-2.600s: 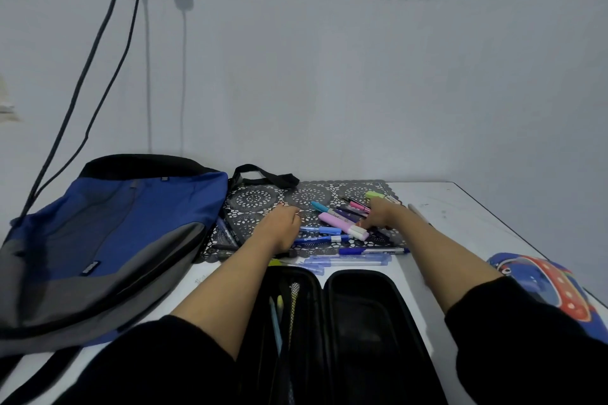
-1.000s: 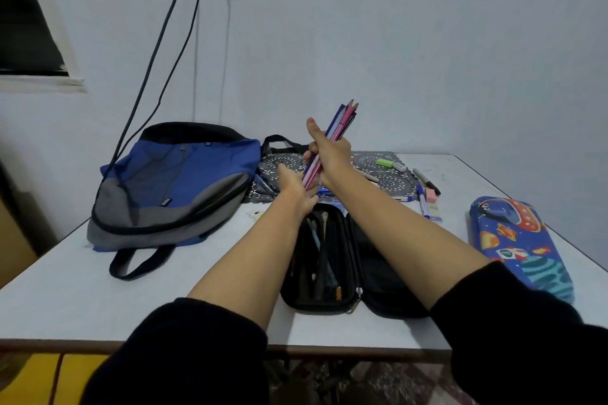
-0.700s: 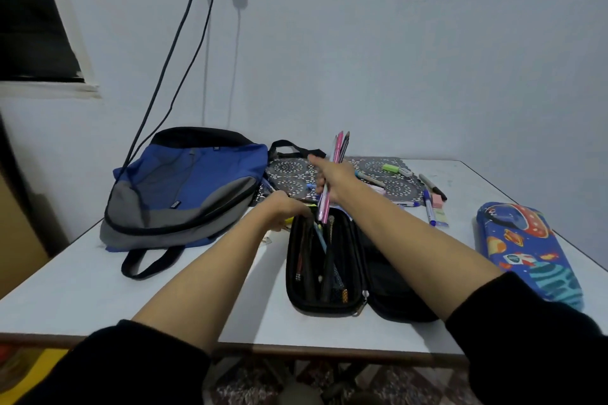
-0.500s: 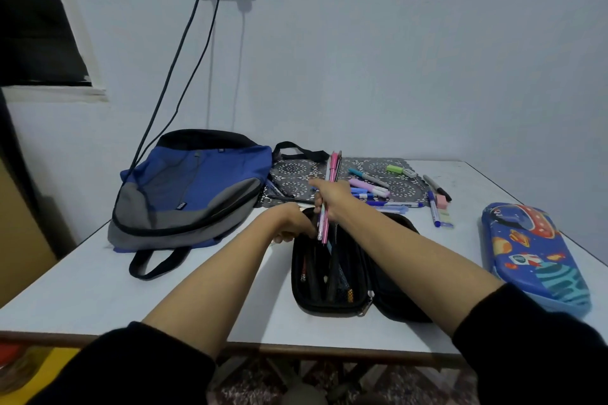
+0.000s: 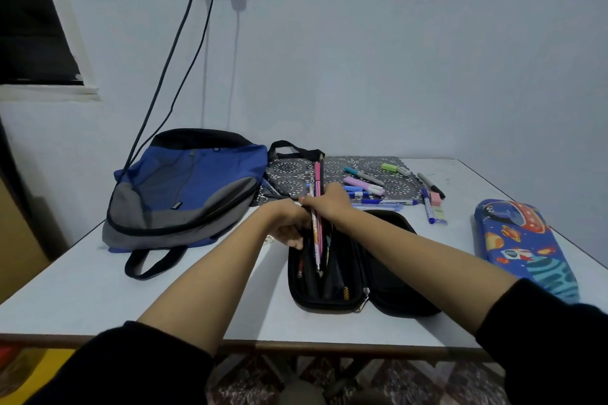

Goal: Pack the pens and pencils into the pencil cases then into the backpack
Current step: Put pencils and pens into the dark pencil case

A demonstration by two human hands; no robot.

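Spanning our view, the white table (image 5: 98, 289) bears the blue-and-grey backpack (image 5: 184, 187) lying flat at left, the black pencil case (image 5: 329, 304) open at centre, a space-print case (image 5: 526, 246) at right and a patterned mat (image 5: 289, 171) behind. Our right hand (image 5: 329, 202) clamps a bundle of pens and pencils (image 5: 317, 174), tips down in the black case's left half; our left hand (image 5: 286, 220) curls over that half's rim. Loose pens (image 5: 365, 186) lie on the mat.
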